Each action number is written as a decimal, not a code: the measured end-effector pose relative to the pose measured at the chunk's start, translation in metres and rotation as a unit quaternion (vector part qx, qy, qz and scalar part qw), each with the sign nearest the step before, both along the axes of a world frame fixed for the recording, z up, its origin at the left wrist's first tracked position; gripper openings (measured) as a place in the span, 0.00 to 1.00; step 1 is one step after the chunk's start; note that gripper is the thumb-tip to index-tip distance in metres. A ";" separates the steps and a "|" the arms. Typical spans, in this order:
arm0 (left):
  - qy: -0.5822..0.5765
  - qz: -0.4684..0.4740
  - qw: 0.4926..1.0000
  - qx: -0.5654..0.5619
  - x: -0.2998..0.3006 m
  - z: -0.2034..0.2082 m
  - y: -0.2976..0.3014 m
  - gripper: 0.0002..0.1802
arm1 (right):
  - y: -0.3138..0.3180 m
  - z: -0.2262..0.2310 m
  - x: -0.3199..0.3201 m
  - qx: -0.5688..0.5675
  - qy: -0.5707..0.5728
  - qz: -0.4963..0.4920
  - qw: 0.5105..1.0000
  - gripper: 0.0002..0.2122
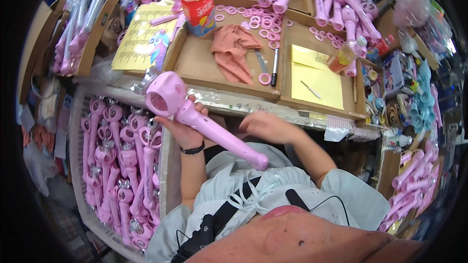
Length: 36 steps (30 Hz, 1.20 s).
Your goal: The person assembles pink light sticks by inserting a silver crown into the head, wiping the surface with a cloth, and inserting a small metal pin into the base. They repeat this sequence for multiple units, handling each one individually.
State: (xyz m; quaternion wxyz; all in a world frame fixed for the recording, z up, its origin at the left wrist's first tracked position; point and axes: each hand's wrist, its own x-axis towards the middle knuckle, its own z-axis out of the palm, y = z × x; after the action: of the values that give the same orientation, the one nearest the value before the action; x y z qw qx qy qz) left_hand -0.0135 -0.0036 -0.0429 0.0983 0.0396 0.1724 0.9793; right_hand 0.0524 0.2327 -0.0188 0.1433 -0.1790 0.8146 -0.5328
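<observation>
Probably for balance, the pink wand (214,130) is held mid-frame near its head by the left hand (186,133); the blurred right hand (269,127) cannot be read.

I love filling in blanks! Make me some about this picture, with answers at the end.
The ____ hand holds a wand.
The marker lies to the ____ of the cloth.
The thin tool lies on paper coloured ____.
The wands in the crate are coloured ____.

Missing words: left; right; yellow; pink.
</observation>
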 end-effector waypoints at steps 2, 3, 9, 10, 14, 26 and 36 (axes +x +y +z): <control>-0.026 0.037 0.999 -0.019 0.001 -0.002 -0.007 0.53 | 0.052 0.007 -0.021 0.015 0.044 -0.173 0.984 0.11; -0.016 0.053 0.998 -0.044 0.003 -0.003 -0.011 0.50 | 0.080 0.009 -0.032 0.054 0.119 -0.238 0.962 0.09; -0.017 0.058 0.997 -0.049 0.010 -0.008 -0.017 0.47 | 0.235 0.006 -0.114 0.521 0.110 -0.169 0.830 0.18; -0.011 0.054 0.997 -0.046 0.011 -0.009 -0.017 0.47 | 0.247 0.005 -0.123 0.574 0.058 -0.134 0.805 0.20; 0.000 0.055 0.997 -0.047 0.011 -0.008 -0.018 0.46 | 0.259 0.006 -0.145 0.591 -0.010 -0.077 0.803 0.25; -0.011 0.055 0.997 -0.051 0.011 -0.010 -0.016 0.45 | 0.254 -0.025 -0.128 0.573 0.052 -0.178 0.799 0.12; -0.016 0.061 0.996 -0.057 0.010 -0.010 -0.017 0.45 | 0.220 0.009 -0.074 0.340 0.527 -0.540 0.561 0.36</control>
State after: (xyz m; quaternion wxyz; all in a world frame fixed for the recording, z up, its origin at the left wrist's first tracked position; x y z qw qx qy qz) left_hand -0.0032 -0.0210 -0.0531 0.0428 0.0077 0.2282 0.9726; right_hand -0.0220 0.4526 -0.0102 -0.5763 0.1074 0.8102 -0.0048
